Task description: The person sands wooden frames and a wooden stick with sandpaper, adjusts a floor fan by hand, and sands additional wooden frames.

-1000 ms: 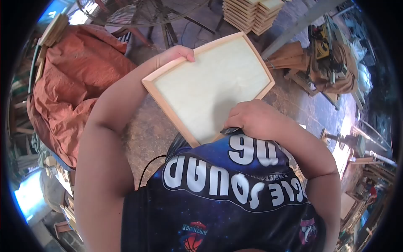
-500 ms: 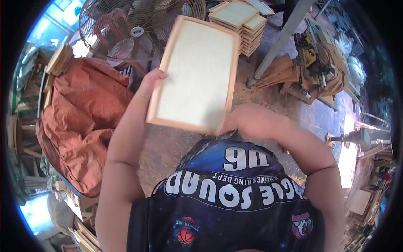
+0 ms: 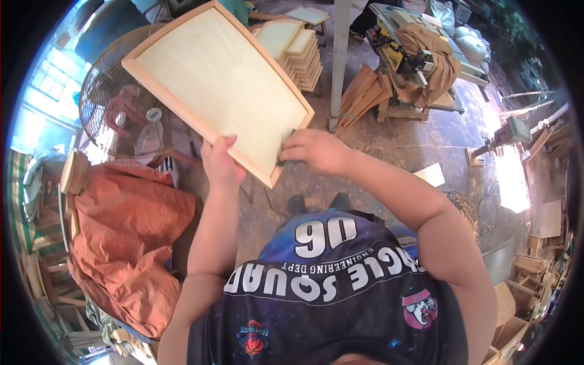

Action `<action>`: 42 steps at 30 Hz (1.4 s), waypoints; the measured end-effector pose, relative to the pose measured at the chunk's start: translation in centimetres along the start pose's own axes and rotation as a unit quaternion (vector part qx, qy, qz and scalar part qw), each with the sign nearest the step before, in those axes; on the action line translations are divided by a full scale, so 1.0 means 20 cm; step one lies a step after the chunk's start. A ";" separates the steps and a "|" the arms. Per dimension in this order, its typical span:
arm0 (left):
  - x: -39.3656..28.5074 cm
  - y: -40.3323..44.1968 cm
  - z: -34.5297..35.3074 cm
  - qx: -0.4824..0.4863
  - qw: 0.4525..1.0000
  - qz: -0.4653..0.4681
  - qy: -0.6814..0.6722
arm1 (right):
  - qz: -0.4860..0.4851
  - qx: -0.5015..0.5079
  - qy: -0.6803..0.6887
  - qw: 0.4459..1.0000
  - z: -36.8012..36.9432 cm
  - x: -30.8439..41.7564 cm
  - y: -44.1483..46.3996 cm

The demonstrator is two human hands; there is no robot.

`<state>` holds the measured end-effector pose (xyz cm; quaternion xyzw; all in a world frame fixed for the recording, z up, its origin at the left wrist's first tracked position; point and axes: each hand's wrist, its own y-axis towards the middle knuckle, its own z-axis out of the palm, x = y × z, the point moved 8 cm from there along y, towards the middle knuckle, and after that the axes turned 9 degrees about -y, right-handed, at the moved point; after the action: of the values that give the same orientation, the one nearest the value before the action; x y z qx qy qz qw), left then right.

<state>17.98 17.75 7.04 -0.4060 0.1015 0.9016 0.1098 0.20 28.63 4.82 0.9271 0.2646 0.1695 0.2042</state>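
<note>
Turned leftward since the earlier frame, the framed panel (image 3: 225, 85) is now slanting across the upper left of my view, where half a second ago its long axis was running nearly straight away from the body. Both hands are lying at its near part, so I am judging by this one relation: the panel is extending from them forward and to the left, in the air, above the floor (image 3: 389, 161). My left hand (image 3: 222, 161) is clamping the lower-left long edge, not far from the near corner, with the thumb lying over the border and the other fingers passing under, where I am not seeing them. My right hand (image 3: 313, 152) is staying at the near short edge, its bent fingers closed together over a dark thing (image 3: 291, 162), which they are mostly hiding; it seems to be resting against the wooden border, but how firmly I cannot tell. To this short edge the right hand is the nearer one. As for direction, the far end is pointing to the upper left, overlapping the fan (image 3: 100, 103) in my view, the near end is pointing to the lower right, and the pale face is looking up toward the camera.
</note>
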 end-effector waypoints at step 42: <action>0.95 0.12 0.12 0.212 0.869 0.078 0.441 | 0.349 -0.180 0.518 0.760 -0.29 -0.80 0.04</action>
<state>3.29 18.30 -5.58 -0.7190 0.3596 0.5910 0.0661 -14.80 20.72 6.82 0.6726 -0.0477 0.7277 0.1260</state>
